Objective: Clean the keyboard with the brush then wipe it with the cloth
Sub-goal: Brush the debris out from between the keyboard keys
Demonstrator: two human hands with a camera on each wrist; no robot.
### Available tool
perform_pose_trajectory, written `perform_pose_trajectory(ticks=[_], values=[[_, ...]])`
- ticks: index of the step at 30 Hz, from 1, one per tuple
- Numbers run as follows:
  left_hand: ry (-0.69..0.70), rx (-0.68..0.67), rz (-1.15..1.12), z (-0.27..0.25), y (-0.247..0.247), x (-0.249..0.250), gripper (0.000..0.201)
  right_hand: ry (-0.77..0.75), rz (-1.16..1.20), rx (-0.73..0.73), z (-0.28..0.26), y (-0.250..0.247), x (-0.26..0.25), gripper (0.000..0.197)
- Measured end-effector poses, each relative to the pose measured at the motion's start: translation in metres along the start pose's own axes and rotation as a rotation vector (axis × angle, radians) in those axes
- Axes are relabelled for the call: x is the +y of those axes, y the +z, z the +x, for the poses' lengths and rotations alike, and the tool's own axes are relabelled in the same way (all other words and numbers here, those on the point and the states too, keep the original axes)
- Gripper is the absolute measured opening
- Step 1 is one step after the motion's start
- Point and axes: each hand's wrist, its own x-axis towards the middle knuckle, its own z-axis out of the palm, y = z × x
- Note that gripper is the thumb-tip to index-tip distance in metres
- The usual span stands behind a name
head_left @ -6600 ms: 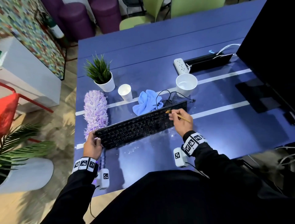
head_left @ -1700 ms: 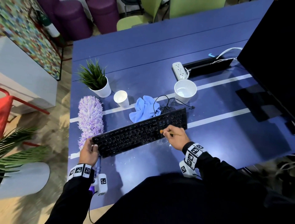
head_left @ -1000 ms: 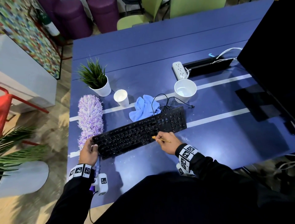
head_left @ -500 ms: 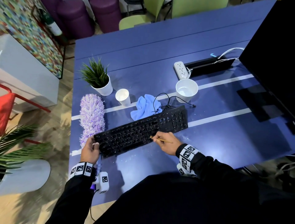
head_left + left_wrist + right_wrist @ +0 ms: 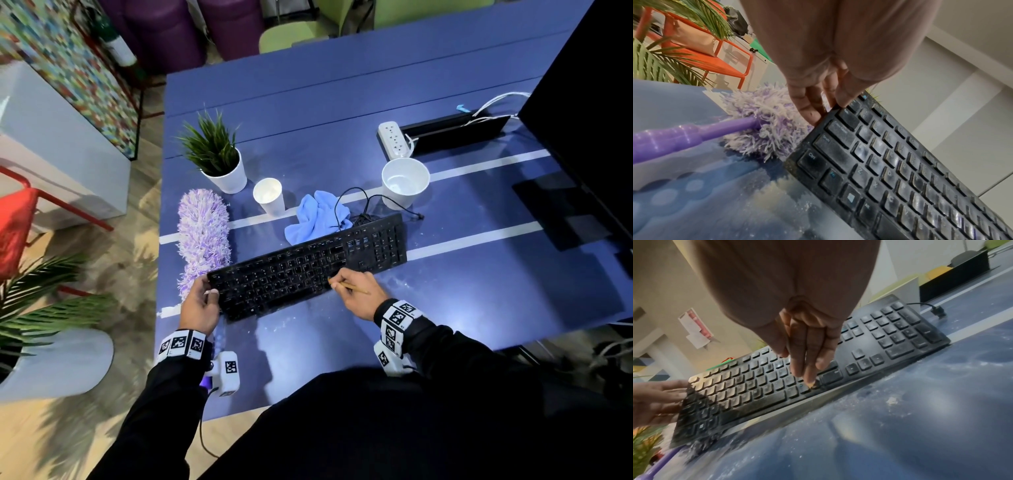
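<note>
A dusty black keyboard (image 5: 308, 267) lies slanted on the blue table (image 5: 479, 291). My left hand (image 5: 207, 289) grips its left end, thumb on top at the corner keys (image 5: 846, 116), fingers (image 5: 807, 107) at the edge. My right hand (image 5: 337, 282) pinches a thin wooden-handled brush (image 5: 354, 289), whose tip (image 5: 811, 385) touches the front key row right of the space bar. The crumpled blue cloth (image 5: 315, 219) lies just behind the keyboard, untouched. In the right wrist view the left hand (image 5: 657, 400) shows at the keyboard's far end (image 5: 694, 402).
A purple fluffy duster (image 5: 203, 236) lies left of the keyboard, its handle (image 5: 674, 138) under my left wrist. Behind stand a potted plant (image 5: 219, 161), paper cup (image 5: 269, 197), white bowl (image 5: 406, 183), power strip (image 5: 394, 138) and the keyboard cable (image 5: 363, 205). A monitor (image 5: 582, 120) is at right. White dust (image 5: 301, 322) speckles the table.
My right hand has carried the brush leftward along the keyboard, from the number pad end to the front keys near the middle. The left hand kept its hold on the left end.
</note>
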Motion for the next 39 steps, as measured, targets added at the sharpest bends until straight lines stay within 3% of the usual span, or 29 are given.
perform_pose_trajectory(ticks=[4,10,14,28,32,36,37,39], values=[[0.029,0.0,0.011,0.0,0.0,0.001,0.027,-0.062,-0.027,-0.088,-0.001,0.012,-0.016,0.013],[0.02,-0.029,0.037,0.002,-0.004,-0.002,0.026,-0.015,0.047,0.074,-0.003,0.008,-0.008,0.014],[0.035,-0.013,0.052,-0.001,-0.003,0.01,0.027,-0.087,0.0,0.0,0.0,0.021,-0.019,0.011],[0.044,-0.068,0.069,0.016,-0.003,-0.037,0.032,-0.021,-0.087,-0.078,-0.001,0.024,-0.007,0.012],[0.037,-0.074,0.058,0.017,-0.002,-0.031,0.027,0.029,0.102,0.035,-0.008,0.011,0.015,0.014],[0.065,-0.048,0.078,0.014,-0.002,-0.018,0.026,0.16,0.127,0.382,-0.012,-0.018,0.028,0.013],[0.065,-0.045,0.078,0.016,-0.002,-0.018,0.027,0.155,0.117,0.389,-0.012,-0.02,0.026,0.012],[0.06,-0.05,0.082,0.015,-0.002,-0.016,0.028,0.081,0.104,0.268,-0.012,-0.016,0.018,0.012]])
